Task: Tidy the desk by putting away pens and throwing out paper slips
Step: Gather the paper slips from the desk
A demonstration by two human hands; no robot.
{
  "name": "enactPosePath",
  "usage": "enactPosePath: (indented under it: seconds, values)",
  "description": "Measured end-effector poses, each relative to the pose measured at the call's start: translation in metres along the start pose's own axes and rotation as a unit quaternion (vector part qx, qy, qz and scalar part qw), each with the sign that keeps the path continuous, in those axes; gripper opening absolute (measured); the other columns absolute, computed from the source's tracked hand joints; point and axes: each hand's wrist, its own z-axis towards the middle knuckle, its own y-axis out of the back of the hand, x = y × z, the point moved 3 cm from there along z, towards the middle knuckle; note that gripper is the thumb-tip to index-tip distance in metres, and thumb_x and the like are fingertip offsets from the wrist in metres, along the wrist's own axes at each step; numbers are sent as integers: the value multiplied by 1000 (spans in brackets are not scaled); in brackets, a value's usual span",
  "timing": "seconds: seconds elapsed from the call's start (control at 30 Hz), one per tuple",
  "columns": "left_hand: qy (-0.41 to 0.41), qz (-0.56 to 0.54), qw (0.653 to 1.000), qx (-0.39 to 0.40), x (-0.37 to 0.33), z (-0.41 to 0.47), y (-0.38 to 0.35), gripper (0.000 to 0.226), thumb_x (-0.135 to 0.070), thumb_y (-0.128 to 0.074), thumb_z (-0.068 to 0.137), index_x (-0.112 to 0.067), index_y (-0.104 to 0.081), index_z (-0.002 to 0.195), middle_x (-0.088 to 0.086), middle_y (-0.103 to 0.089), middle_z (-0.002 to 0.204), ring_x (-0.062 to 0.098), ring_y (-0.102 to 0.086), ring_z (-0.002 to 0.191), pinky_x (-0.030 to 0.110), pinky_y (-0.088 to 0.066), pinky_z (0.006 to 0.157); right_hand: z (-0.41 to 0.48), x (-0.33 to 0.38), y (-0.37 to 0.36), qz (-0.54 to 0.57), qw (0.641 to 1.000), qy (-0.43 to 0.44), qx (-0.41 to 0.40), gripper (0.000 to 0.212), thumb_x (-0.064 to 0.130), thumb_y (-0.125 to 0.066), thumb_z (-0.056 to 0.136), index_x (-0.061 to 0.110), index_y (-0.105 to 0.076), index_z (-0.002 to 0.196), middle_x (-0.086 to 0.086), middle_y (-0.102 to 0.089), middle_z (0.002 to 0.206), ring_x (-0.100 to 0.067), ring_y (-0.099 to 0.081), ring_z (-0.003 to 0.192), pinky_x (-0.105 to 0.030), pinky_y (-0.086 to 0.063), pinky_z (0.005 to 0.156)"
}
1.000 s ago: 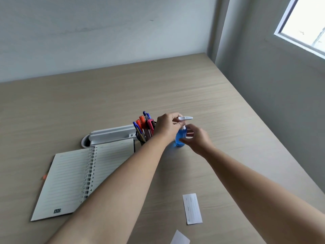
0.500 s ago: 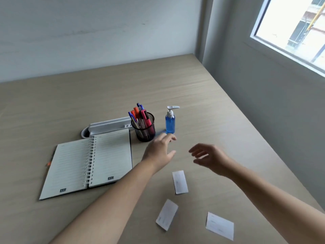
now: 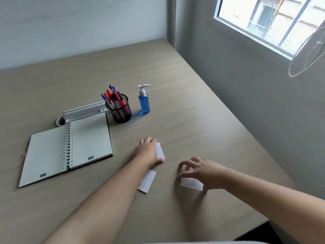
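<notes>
An open spiral notebook (image 3: 68, 148) lies flat toward the bench's (image 3: 184, 103) left side, its lined pages up. Just behind it, touching its far edge, sits a white plastic tray (image 3: 82, 111). At the tray's right end stands a black mesh pen cup (image 3: 121, 110), upright, holding a bunch of pens (image 3: 112, 95) with red, orange and blue caps. Just beside the cup, to its right and apart from it, stands a pump bottle of blue liquid (image 3: 144, 101), nozzle pointing right.

Nearer the front edge, the left hand (image 3: 148, 152) lies palm down on the bench, fingers together and flat; its grip rests on the left part of a paper slip (image 3: 160, 151), whether pressing or pinching it I cannot tell. A second paper slip (image 3: 147, 181) lies flat just beside the left forearm, partly under the wrist. To the right, the right hand (image 3: 202, 171) hovers low with fingers spread and curled, its grip holding nothing, over a third paper slip (image 3: 191, 184) that lies flat near the bench's front right corner; the thumb is at the slip's right end.
</notes>
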Motion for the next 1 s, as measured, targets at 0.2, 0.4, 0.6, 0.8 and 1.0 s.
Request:
enactPosePath:
  seconds: [0.2, 0.4, 0.6, 0.8, 1.0]
  values:
    - [30, -47, 998, -12, -4, -3, 4, 66, -36, -81, 65, -17, -46, 118, 6, -44, 130, 26, -42, 123, 41, -43, 98, 12, 3, 7, 4, 1000, -30, 6, 78, 22, -83, 61, 26, -41, 127, -4, -32, 141, -29, -39, 120, -42, -49, 89]
    - [59, -260, 959, -94, 9, -26, 1, 11, -22, -62, 85, -12, -57, 86, 8, -65, 87, 27, -58, 84, 32, -45, 72, 9, -23, 4, 333, 919, -154, -145, 11, 12, -59, 84, 12, -60, 73, -11, -58, 74, -23, -53, 72, -30, -39, 64]
    - [66, -560, 826, 20, 12, -55, 1, 8, -10, -54, 93, -13, -59, 87, 9, -65, 88, 18, -63, 77, 29, -54, 68, 15, -14, 5, 762, 573, -167, -252, 11, -4, -63, 83, 6, -64, 78, -6, -62, 71, -10, -59, 57, -13, -52, 52]
    - [52, -638, 766, 65, 20, -79, 4, 13, -1, -66, 83, -13, -60, 86, 5, -67, 79, 13, -66, 63, 23, -58, 57, 47, 13, 28, 723, 622, -139, -267, 22, -1, -73, 74, 18, -62, 71, 3, -61, 58, -8, -53, 51, -17, -42, 48]
    - [117, -614, 779, -46, 68, -93, 5, 25, 7, -71, 74, -10, -60, 90, 14, -66, 91, 27, -63, 88, 45, -55, 89, 64, 38, 33, 680, 676, -147, -241, 54, 25, -81, 70, 19, -59, 118, -7, -66, 107, -14, -63, 90, -24, -50, 72]
